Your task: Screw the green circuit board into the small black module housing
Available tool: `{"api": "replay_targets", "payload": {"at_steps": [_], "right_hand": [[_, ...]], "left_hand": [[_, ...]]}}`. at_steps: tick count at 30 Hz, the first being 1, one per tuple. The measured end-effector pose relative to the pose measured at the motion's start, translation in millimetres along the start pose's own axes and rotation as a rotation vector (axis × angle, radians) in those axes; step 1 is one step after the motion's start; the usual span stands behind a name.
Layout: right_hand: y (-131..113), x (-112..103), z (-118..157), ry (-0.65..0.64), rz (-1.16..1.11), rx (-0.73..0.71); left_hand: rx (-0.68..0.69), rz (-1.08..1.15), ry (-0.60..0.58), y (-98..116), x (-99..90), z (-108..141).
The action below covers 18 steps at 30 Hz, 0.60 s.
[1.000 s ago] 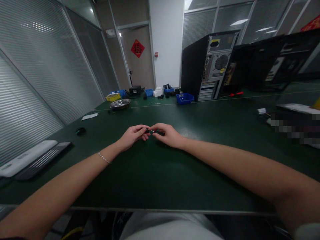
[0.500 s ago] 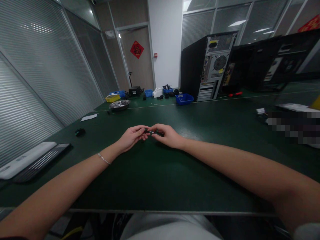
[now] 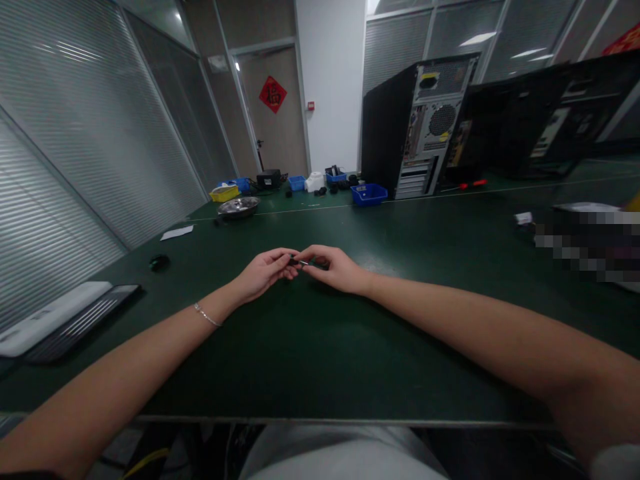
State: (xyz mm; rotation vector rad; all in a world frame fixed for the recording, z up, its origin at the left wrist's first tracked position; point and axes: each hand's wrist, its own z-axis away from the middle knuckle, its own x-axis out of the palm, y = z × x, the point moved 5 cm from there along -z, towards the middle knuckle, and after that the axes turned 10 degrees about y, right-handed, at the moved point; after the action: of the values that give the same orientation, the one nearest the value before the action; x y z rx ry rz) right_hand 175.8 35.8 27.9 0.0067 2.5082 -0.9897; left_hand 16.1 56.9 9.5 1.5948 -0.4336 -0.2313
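Over the green tabletop (image 3: 300, 347), my two hands meet at the fingertips. My left hand (image 3: 263, 273) is closed, its thumb and fingers pinching a small dark piece (image 3: 293, 261). A short silver part (image 3: 303, 263) shows at the right end of that piece. My right hand (image 3: 335, 269) is closed on this silver end with thumb and fingertips. Fingers cover most of the small piece, so its kind cannot be made out.
A keyboard (image 3: 83, 323) lies at the left, with a black mouse (image 3: 159, 262) beyond it. Farther back are a metal dish (image 3: 239, 207), a blue bin (image 3: 369, 194) and a computer tower (image 3: 390, 127). At the right lies a partly blurred-out item (image 3: 590, 243).
The view has shifted slightly. Both hands keep nearly the same place and hold on the small piece.
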Motion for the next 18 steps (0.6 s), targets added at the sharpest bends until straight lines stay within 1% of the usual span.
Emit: {"api": "replay_targets", "payload": {"at_steps": [3,7,12,15,18], "right_hand": [[1.9,-1.4,-0.4,0.027,-0.004,0.024],[1.6,-4.2,-0.2,0.061,0.014,0.036],[0.9,-6.4,0.2,0.076,0.052,0.063],[-0.9,-6.1,0.3,0.074,0.057,0.052],[-3.7,-5.5,0.4,0.064,0.064,0.02]], "left_hand": [[0.028,0.04,0.037,2.7,-2.8,-2.3],[0.032,0.114,0.135,10.0,-10.1,-4.3],[0.038,0.096,0.22,13.7,-18.9,-5.2],[0.051,0.066,0.231,12.9,-20.6,-5.1],[0.043,0.039,0.185,12.2,-16.5,-3.5]]}}
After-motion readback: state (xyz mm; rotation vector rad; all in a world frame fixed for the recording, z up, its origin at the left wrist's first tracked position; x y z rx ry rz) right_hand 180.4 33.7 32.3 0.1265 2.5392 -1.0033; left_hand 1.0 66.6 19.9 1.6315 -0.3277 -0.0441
